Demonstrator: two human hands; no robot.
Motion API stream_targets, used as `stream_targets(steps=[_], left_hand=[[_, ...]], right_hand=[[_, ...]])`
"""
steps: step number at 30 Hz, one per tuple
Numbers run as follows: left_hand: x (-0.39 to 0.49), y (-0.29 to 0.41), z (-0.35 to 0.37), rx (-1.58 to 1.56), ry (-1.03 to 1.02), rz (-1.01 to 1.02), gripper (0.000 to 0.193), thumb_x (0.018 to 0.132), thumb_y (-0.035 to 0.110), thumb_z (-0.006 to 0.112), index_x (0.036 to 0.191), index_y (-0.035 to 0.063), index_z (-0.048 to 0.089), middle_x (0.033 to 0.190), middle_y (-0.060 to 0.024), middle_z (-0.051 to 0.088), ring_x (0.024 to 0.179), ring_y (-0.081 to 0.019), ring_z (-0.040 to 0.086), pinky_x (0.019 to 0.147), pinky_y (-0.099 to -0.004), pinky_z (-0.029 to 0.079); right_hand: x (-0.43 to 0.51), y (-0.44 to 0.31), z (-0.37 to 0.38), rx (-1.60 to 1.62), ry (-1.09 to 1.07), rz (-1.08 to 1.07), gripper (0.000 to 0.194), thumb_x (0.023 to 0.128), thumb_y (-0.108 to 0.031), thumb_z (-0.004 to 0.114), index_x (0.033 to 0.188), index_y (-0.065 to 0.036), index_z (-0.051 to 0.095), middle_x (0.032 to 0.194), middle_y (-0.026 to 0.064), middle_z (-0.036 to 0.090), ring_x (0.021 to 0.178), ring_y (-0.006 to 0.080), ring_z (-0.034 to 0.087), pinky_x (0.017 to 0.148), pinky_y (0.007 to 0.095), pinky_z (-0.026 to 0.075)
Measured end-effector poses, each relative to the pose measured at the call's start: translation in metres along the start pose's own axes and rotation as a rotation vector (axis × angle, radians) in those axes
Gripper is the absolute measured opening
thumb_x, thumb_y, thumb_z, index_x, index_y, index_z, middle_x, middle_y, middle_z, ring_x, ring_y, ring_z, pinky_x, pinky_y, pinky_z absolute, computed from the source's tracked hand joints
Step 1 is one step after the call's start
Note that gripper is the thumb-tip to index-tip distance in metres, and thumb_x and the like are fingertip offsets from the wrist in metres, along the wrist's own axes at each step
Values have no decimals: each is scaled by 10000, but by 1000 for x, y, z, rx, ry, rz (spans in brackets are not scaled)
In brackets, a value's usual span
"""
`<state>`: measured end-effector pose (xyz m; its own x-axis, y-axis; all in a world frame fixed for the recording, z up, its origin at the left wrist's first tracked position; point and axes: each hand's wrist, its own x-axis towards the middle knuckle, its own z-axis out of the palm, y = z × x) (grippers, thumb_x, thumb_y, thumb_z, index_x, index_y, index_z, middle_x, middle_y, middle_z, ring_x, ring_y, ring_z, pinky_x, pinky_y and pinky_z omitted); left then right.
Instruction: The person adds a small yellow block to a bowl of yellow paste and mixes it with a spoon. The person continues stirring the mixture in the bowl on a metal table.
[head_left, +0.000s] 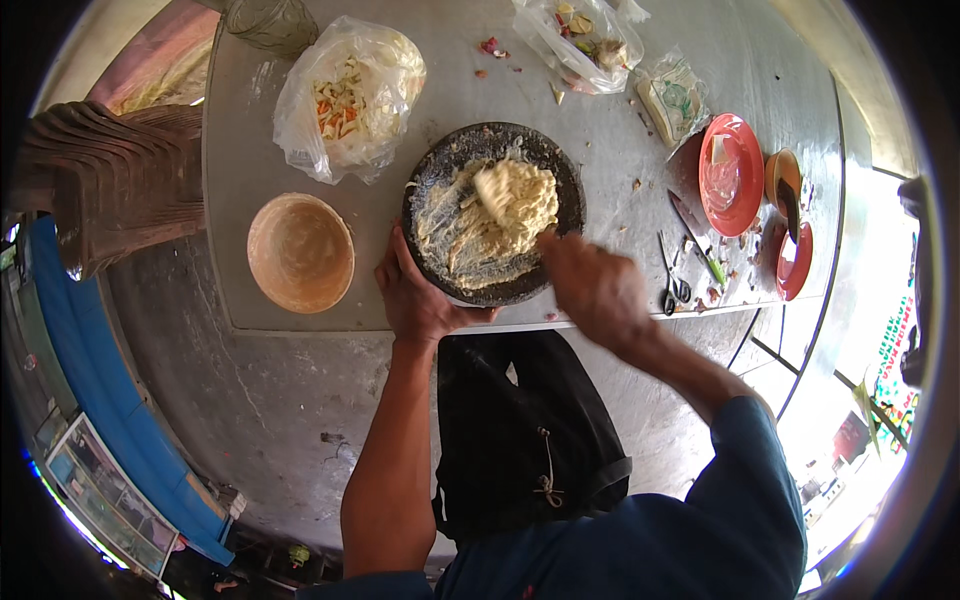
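Observation:
On the table edge in front of me sits a dark stone mortar (491, 295), a wide shallow bowl. A pale, lumpy mash (525, 206) is heaped at its right and smeared across its inside. My left hand (420, 296) grips the mortar's lower left side, thumb along the outer wall. Blurred by motion, my right hand (600, 289) is closed in a fist over the lower right rim. It appears to hold a mash-coated utensil (491, 193), whose blurred end lies in the heap; its exact kind cannot be told.
Left are an empty clay bowl (300, 251) and a plastic bag (349, 105) of chopped vegetables. Another bag (581, 45) lies at the back. To the right are a knife (694, 225), scissors (671, 277), a red plate (712, 199) and a small bowl (780, 169). Stacked brown chairs (120, 180) stand beyond the table's left edge.

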<state>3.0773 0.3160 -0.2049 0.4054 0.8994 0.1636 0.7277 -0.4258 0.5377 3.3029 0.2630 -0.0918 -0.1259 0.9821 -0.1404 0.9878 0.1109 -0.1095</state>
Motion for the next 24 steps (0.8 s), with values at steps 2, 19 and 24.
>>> stream_targets(steps=[2, 19, 24], left_hand=[[2, 0, 0, -19, 9, 26, 1568, 445, 980, 605, 1525, -29, 83, 1449, -275, 396, 1254, -447, 470, 1021, -533, 341], [1, 1, 2, 41, 24, 9, 1571, 425, 1010, 560, 1499, -55, 132, 1411, -253, 415, 1218, -437, 482, 1009, -546, 346], [-3, -1, 4, 43, 7, -10, 1591, 413, 1026, 539, 1489, -72, 127, 1397, -258, 420, 1194, -447, 483, 1005, -556, 342]], right_hand=[[-6, -26, -1, 66, 6, -137, 258, 856, -164, 609, 1093, -75, 560, 767, 18, 513, 550, 124, 604, 393, 305, 475], [4, 41, 1, -132, -149, -371, 205, 837, -179, 623, 992, -57, 564, 696, 2, 524, 576, 128, 611, 426, 293, 475], [5, 54, -23, -41, -194, -318, 293, 897, -177, 580, 1160, -62, 524, 779, 46, 558, 603, 169, 647, 453, 328, 506]])
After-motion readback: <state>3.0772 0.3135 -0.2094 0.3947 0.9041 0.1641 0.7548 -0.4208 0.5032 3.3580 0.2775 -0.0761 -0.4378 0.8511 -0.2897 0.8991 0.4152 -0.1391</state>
